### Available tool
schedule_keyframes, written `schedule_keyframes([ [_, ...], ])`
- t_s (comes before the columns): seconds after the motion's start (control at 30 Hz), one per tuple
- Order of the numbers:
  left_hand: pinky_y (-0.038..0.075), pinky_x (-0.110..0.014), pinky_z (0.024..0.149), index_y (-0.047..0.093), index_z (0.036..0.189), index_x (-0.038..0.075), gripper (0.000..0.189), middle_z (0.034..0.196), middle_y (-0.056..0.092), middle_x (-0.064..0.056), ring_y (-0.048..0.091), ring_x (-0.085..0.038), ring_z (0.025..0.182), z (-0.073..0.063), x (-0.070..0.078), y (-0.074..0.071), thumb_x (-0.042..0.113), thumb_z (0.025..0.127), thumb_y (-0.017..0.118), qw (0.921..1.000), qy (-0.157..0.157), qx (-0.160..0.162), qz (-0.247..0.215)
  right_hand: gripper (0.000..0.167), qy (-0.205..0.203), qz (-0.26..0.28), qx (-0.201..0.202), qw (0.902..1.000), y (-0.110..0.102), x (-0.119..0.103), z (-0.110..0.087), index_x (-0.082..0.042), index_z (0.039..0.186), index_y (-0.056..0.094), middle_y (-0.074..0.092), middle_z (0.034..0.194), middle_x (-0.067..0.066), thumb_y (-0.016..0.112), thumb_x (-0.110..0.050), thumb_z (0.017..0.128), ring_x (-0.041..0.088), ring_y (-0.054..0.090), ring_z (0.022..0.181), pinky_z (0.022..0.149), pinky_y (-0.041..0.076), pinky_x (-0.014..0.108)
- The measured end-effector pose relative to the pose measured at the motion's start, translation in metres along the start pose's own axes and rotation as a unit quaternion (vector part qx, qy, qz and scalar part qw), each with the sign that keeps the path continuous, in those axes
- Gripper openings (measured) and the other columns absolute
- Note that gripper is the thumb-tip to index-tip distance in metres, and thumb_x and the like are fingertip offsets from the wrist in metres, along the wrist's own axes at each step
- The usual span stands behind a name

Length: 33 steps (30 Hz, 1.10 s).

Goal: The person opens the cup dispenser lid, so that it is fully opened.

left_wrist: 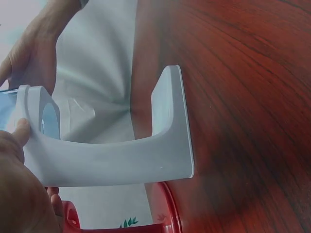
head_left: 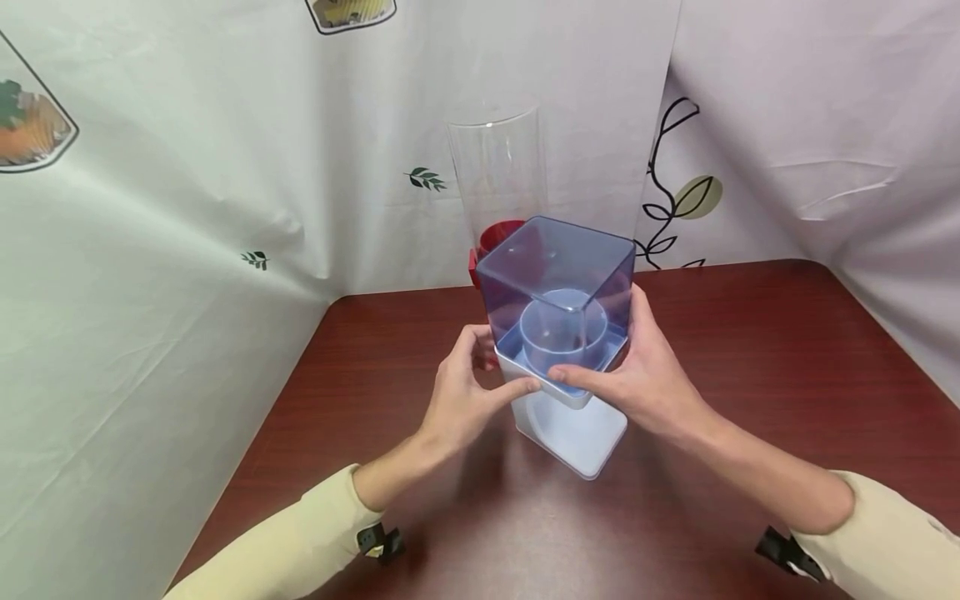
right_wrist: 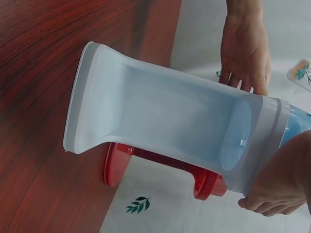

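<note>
Both hands hold a white C-shaped dispenser stand (head_left: 577, 442) with a see-through blue square container (head_left: 555, 250) on its top. Inside the container is a round collar (head_left: 562, 325). My left hand (head_left: 465, 400) grips the stand's upper part from the left, thumb on the front rim. From the other side my right hand (head_left: 652, 387) wraps the joint of container and stand, its thumb beside the left one. The stand's flat foot (left_wrist: 172, 121) is right at the tabletop in the left wrist view. A round opening (right_wrist: 238, 136) shows under its top in the right wrist view.
Close behind stands a red dispenser stand (right_wrist: 116, 165) with a tall clear cylinder (head_left: 498, 158) on it, partly hidden by the blue container. The dark red wooden table (head_left: 375, 358) ends at a hanging white cloth (head_left: 390, 233) printed with leaves.
</note>
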<state>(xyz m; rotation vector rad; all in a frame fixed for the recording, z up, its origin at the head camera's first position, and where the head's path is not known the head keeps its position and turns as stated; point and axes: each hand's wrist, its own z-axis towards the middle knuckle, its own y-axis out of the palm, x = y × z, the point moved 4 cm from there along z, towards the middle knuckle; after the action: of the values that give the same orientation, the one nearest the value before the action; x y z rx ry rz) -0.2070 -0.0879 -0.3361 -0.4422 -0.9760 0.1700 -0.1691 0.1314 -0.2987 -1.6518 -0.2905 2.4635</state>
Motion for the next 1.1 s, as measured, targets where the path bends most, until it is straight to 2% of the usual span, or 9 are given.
schedule_keyframes([
  [0.13, 0.053, -0.044, 0.076, 0.053, 0.124, 0.021, 0.066, 0.098, 0.062, 0.007, 0.056, -0.016, 0.087, -0.002, 0.001, 0.000, 0.037, 0.072, 0.092, 0.9999, -0.005, 0.010, 0.012, 0.097, 0.005, -0.006, -0.003, 1.0000, 0.000, 0.001, 0.001, -0.020, 0.147, 0.029, 0.049, 0.129, 0.002, 0.092, -0.023, 0.073, 0.021, 0.052, 0.116, 0.092, 0.049, 0.048],
  [0.43, 0.054, -0.029, 0.071, 0.052, 0.120, 0.020, 0.066, 0.095, 0.060, 0.005, 0.058, -0.015, 0.082, -0.005, 0.003, 0.002, 0.038, 0.071, 0.092, 0.9995, 0.003, 0.023, 0.021, 0.087, -0.002, -0.033, -0.004, 0.9994, -0.001, -0.001, -0.001, -0.014, 0.143, 0.031, 0.048, 0.125, 0.007, 0.088, -0.025, 0.078, 0.025, 0.050, 0.115, 0.091, 0.049, 0.051],
  [0.53, 0.055, -0.030, 0.071, 0.051, 0.120, 0.019, 0.066, 0.095, 0.060, 0.006, 0.058, -0.016, 0.082, -0.006, 0.003, 0.003, 0.039, 0.072, 0.091, 0.9995, 0.009, 0.024, 0.021, 0.086, -0.011, -0.038, 0.002, 0.9992, -0.002, -0.002, -0.001, -0.013, 0.143, 0.032, 0.048, 0.123, 0.006, 0.087, -0.024, 0.078, 0.022, 0.048, 0.115, 0.094, 0.045, 0.048],
  [0.67, 0.056, -0.040, 0.071, 0.051, 0.120, 0.018, 0.066, 0.096, 0.060, 0.005, 0.058, -0.016, 0.082, -0.007, 0.002, 0.002, 0.042, 0.072, 0.090, 0.9993, 0.019, 0.025, 0.019, 0.082, -0.024, -0.037, 0.007, 0.9990, -0.003, -0.002, -0.001, -0.012, 0.140, 0.035, 0.050, 0.121, 0.007, 0.087, -0.021, 0.079, 0.019, 0.048, 0.113, 0.091, 0.043, 0.037],
  [0.73, 0.057, -0.043, 0.071, 0.052, 0.120, 0.018, 0.066, 0.097, 0.061, 0.005, 0.058, -0.016, 0.082, -0.008, 0.002, 0.001, 0.041, 0.072, 0.090, 0.9994, 0.020, 0.024, 0.016, 0.080, -0.025, -0.030, 0.003, 0.9992, -0.003, -0.002, -0.001, -0.012, 0.139, 0.035, 0.051, 0.120, 0.009, 0.087, -0.020, 0.079, 0.019, 0.050, 0.112, 0.092, 0.043, 0.035],
  [0.83, 0.057, -0.045, 0.072, 0.053, 0.120, 0.019, 0.064, 0.098, 0.062, 0.004, 0.058, -0.016, 0.083, -0.008, 0.002, -0.001, 0.037, 0.072, 0.091, 0.9997, 0.014, 0.017, 0.007, 0.083, -0.023, -0.015, -0.013, 0.9995, -0.005, -0.003, -0.001, -0.013, 0.144, 0.034, 0.052, 0.126, 0.008, 0.086, -0.019, 0.080, 0.021, 0.049, 0.119, 0.105, 0.039, 0.039],
  [0.9, 0.056, -0.044, 0.073, 0.053, 0.120, 0.018, 0.063, 0.098, 0.062, 0.003, 0.058, -0.018, 0.084, -0.008, 0.005, -0.002, 0.030, 0.072, 0.092, 0.9999, 0.008, 0.009, 0.000, 0.086, -0.021, -0.006, -0.024, 0.9995, -0.007, -0.003, -0.001, -0.015, 0.148, 0.031, 0.051, 0.132, 0.005, 0.086, -0.017, 0.081, 0.020, 0.046, 0.127, 0.113, 0.031, 0.045],
  [0.97, 0.055, -0.044, 0.075, 0.053, 0.121, 0.013, 0.062, 0.099, 0.061, -0.002, 0.058, -0.023, 0.087, -0.007, 0.015, -0.004, 0.021, 0.073, 0.092, 1.0000, 0.008, -0.002, -0.005, 0.089, -0.025, 0.004, -0.035, 0.9991, -0.009, -0.003, -0.001, -0.016, 0.151, 0.029, 0.049, 0.137, 0.002, 0.085, -0.014, 0.082, 0.018, 0.042, 0.133, 0.117, 0.023, 0.045],
  [1.1, 0.051, -0.047, 0.081, 0.050, 0.128, 0.004, 0.067, 0.105, 0.059, -0.010, 0.055, -0.029, 0.094, -0.006, 0.034, -0.007, 0.011, 0.075, 0.090, 0.9996, 0.011, -0.023, -0.009, 0.088, -0.046, 0.022, -0.048, 0.9976, -0.011, -0.004, 0.001, -0.015, 0.153, 0.030, 0.048, 0.141, 0.001, 0.083, -0.008, 0.083, 0.015, 0.038, 0.138, 0.117, 0.021, 0.034],
])
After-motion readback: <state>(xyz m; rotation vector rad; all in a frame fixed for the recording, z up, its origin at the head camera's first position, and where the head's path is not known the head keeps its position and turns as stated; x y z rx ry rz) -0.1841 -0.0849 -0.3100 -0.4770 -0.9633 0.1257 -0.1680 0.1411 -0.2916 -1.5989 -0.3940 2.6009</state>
